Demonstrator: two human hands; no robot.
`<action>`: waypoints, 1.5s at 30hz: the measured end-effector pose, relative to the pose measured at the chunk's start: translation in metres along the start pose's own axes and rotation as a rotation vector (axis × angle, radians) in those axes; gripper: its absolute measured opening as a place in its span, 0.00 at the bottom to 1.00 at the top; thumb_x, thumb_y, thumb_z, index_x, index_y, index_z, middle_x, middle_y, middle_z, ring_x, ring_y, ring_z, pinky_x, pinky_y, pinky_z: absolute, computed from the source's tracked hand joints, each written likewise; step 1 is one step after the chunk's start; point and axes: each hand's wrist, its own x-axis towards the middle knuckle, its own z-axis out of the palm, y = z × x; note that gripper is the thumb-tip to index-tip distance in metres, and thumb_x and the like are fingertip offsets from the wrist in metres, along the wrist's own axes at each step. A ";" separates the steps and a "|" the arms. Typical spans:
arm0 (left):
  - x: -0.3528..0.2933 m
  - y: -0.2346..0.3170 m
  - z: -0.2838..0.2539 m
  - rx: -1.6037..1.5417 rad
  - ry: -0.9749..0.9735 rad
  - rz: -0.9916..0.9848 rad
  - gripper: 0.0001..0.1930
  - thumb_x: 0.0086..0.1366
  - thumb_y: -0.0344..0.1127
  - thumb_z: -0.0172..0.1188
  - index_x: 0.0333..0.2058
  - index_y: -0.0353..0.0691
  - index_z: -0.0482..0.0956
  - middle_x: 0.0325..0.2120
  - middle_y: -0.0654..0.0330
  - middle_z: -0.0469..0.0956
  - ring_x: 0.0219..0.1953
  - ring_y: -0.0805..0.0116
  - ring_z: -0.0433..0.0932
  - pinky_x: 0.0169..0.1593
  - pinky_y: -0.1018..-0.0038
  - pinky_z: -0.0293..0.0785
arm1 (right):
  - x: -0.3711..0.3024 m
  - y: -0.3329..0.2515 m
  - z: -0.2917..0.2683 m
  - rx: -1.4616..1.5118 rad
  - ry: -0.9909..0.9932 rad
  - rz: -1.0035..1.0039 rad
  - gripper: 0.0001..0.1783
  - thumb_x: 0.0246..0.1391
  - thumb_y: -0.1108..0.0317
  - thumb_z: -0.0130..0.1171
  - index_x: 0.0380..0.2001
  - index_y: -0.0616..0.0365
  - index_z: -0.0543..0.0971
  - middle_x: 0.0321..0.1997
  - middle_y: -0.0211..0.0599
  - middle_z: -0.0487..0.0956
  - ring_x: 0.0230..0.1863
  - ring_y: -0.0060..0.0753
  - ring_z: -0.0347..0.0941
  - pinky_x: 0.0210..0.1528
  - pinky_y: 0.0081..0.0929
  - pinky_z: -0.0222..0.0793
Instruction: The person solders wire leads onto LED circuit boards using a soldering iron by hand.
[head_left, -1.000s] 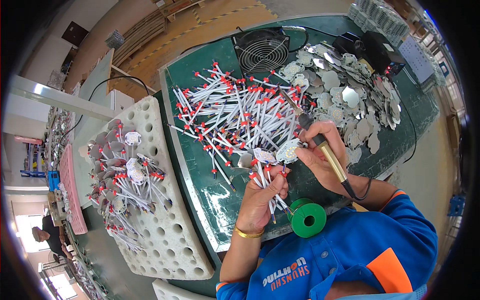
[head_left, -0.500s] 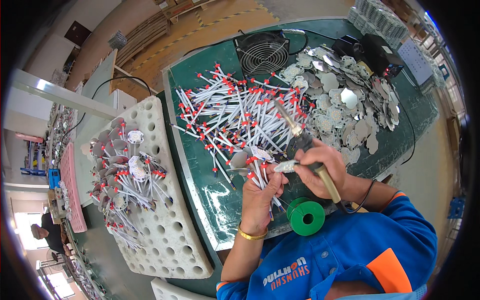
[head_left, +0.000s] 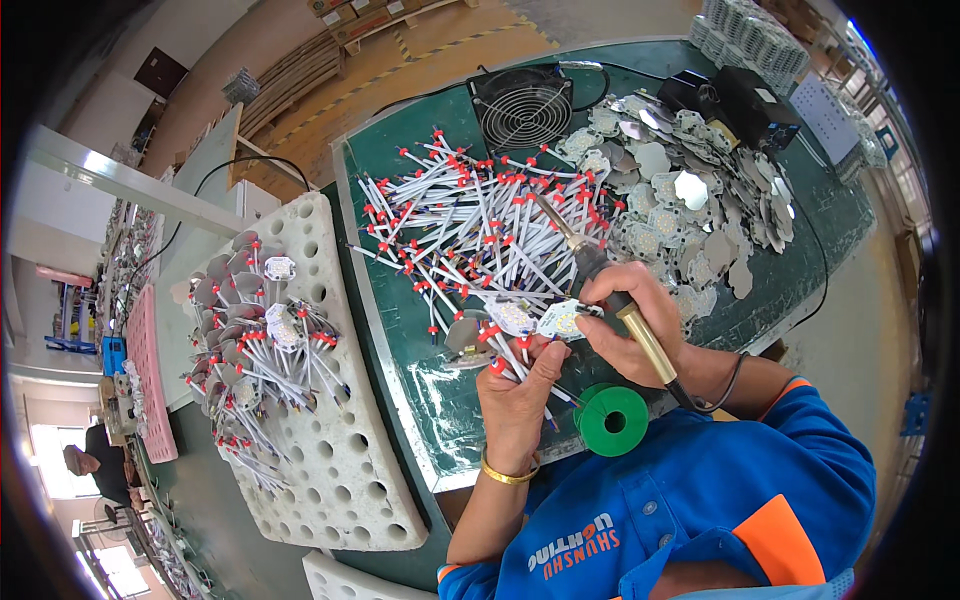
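My left hand (head_left: pixel 513 408) is closed around a few white wires with red collars, and boards spread at their far ends. One of these, a white LED board (head_left: pixel 512 318), lies just beyond my fingers. In my right hand (head_left: pixel 640 318) is a soldering iron (head_left: pixel 592 262), its bare tip pointing up and left over the wire pile. The same hand's thumb and fingers also pinch a small LED board (head_left: pixel 560 318), lit side up, above my left fingertips. A green solder spool (head_left: pixel 590 428) stands just right of my left wrist.
Loose white wires (head_left: pixel 470 215) cover the middle of the green table. LED boards (head_left: pixel 665 220) are heaped to their right. Behind stand a black fan (head_left: pixel 527 115) and a black box (head_left: pixel 755 108). At left, a holed white foam slab (head_left: pixel 370 495) carries wired boards (head_left: pixel 283 325).
The LED board in my right fingers has turned from nearly edge-on to face up. My right hand has moved slightly, and the soldering iron with it. My left hand keeps its hold.
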 end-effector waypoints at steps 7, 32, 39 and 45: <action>-0.007 -0.007 -0.003 0.062 0.126 0.119 0.06 0.53 0.25 0.63 0.31 0.34 0.76 0.25 0.64 0.76 0.26 0.79 0.72 0.30 0.83 0.67 | -0.001 -0.005 0.005 0.041 -0.020 -0.040 0.16 0.37 0.80 0.60 0.32 0.58 0.68 0.28 0.35 0.72 0.24 0.30 0.71 0.26 0.24 0.66; -0.026 -0.003 -0.007 -0.164 0.241 0.053 0.05 0.54 0.24 0.61 0.30 0.36 0.75 0.24 0.63 0.76 0.26 0.77 0.73 0.30 0.82 0.68 | -0.020 0.004 -0.041 0.239 -0.267 -0.412 0.20 0.51 0.54 0.54 0.36 0.62 0.74 0.20 0.33 0.66 0.19 0.33 0.63 0.23 0.31 0.59; -0.032 -0.002 -0.004 -0.125 0.231 0.085 0.05 0.55 0.24 0.60 0.31 0.36 0.75 0.25 0.63 0.76 0.26 0.77 0.73 0.32 0.82 0.69 | -0.026 -0.001 -0.050 0.349 -0.328 -0.421 0.12 0.49 0.63 0.52 0.29 0.61 0.77 0.14 0.27 0.64 0.14 0.29 0.60 0.24 0.27 0.58; -0.034 0.000 -0.002 -0.142 0.231 0.095 0.05 0.55 0.24 0.60 0.31 0.36 0.75 0.25 0.62 0.76 0.27 0.77 0.74 0.33 0.82 0.69 | -0.033 0.002 -0.047 0.357 -0.320 -0.396 0.11 0.48 0.64 0.52 0.30 0.61 0.77 0.14 0.28 0.67 0.13 0.28 0.62 0.23 0.26 0.58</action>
